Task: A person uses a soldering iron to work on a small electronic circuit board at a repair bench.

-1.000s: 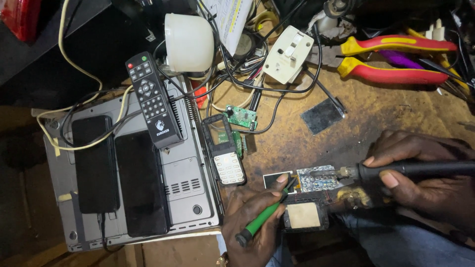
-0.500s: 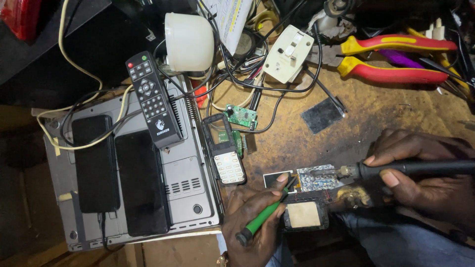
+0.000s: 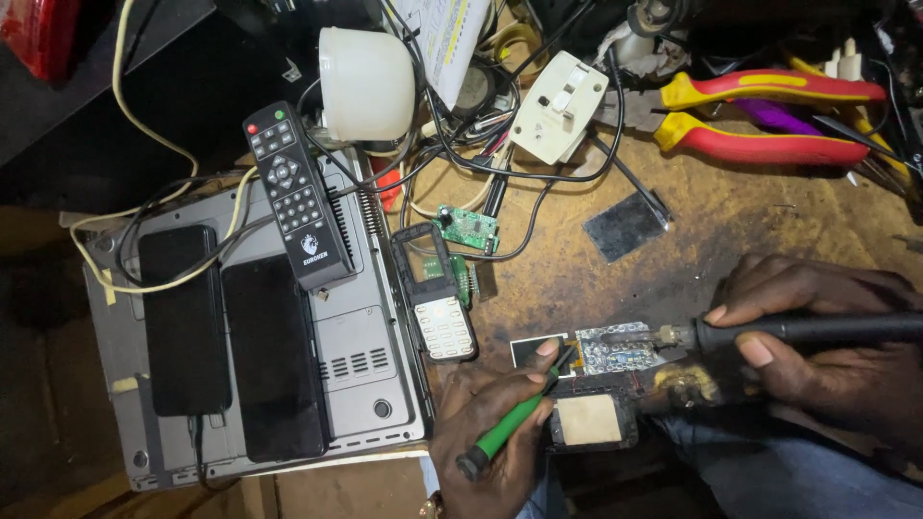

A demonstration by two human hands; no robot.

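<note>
A: Gripping what, near right on the worn brown desk [image 3: 769, 221]?

B: Right hand [image 3: 827, 356] fingers clamp a black soldering iron [image 3: 808, 330] over the small silvery circuit board [image 3: 615, 348]; left hand [image 3: 490, 423] fingers pinch a green-handled tool [image 3: 510, 428], steadying it.

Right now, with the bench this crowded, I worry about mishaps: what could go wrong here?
1. The soldering iron in the right hand works on the small circuit board right beside the left hand's fingertips; a slip might burn them.
2. The green-handled tool could skid across the board.
3. Tangled cables lie near; a hot tip set down carelessly might melt them.
</note>
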